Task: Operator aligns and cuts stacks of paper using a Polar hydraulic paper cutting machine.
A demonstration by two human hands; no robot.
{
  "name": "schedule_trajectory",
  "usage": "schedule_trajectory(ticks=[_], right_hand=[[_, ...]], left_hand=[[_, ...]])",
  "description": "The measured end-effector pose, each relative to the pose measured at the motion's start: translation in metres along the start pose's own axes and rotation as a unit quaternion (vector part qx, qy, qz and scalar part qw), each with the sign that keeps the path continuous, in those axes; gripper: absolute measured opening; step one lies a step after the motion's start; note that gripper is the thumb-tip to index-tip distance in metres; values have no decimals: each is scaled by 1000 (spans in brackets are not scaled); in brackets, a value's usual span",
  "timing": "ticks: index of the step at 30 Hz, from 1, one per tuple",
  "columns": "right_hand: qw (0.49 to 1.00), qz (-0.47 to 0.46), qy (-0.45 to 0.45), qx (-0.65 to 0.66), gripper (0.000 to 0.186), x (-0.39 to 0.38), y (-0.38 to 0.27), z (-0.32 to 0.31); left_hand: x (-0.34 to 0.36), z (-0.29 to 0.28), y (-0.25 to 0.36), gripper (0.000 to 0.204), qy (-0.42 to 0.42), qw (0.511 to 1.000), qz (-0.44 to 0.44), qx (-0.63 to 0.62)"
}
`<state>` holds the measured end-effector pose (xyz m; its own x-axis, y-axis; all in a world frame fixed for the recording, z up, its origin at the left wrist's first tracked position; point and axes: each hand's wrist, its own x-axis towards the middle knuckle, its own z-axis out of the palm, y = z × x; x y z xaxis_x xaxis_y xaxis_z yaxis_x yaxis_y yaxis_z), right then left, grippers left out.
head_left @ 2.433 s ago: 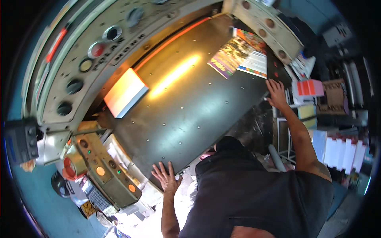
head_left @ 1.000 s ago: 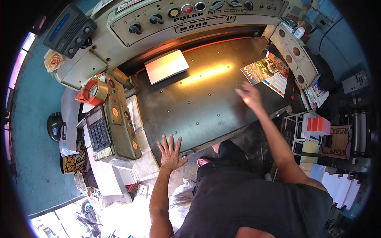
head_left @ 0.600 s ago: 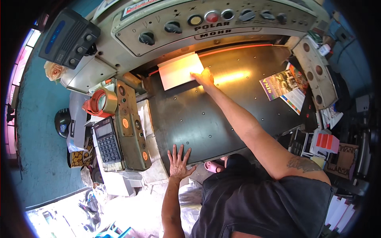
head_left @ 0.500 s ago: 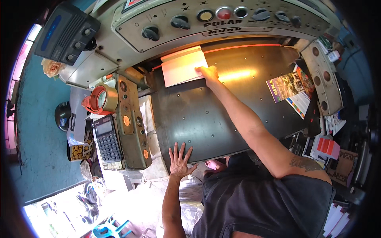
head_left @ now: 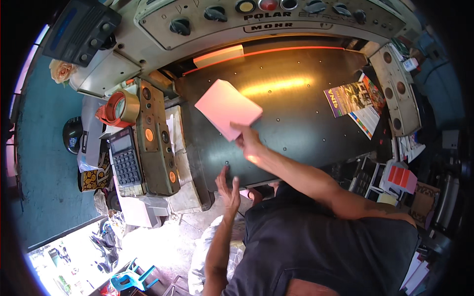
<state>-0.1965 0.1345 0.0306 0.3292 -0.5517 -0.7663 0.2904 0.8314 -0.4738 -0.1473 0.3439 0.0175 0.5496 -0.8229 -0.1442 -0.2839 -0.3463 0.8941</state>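
My right hand (head_left: 248, 141) grips a stack of pink paper (head_left: 228, 107) by its near corner, thumb on top. The stack is tilted at an angle over the dark metal table (head_left: 296, 123) of a paper cutter; whether it touches the surface I cannot tell. At the table's front edge is my left hand (head_left: 228, 191), fingers apart and holding nothing. A pale strip of paper (head_left: 218, 55) lies at the back, behind the red line, under the machine's front panel (head_left: 276, 22).
Colourful printed leaflets (head_left: 353, 101) lie at the table's right. Along the left stand a control box (head_left: 157, 143), a black calculator (head_left: 125, 160) and rolls of tape (head_left: 123, 108). A grey radio-like device (head_left: 81, 32) sits at the upper left. A blue stool (head_left: 132, 280) is below.
My right hand has drawn the pink stack back toward me, turning it and leaving the strip at the back. My left hand has risen from lying flat on the table's front edge.
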Motion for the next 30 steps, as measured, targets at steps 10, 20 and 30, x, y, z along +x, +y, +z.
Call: schedule_trajectory(ticks=[10, 20, 30], right_hand=[[807, -285, -198, -478, 42, -120, -27, -90], [819, -123, -336, -448, 83, 20, -108, -40], [772, -434, -213, -411, 72, -79, -63, -87]], left_hand=[[-10, 33, 19, 54, 105, 793, -257, -541], [49, -9, 38, 54, 63, 945, -27, -321], [55, -53, 68, 73, 36, 974, 94, -203]])
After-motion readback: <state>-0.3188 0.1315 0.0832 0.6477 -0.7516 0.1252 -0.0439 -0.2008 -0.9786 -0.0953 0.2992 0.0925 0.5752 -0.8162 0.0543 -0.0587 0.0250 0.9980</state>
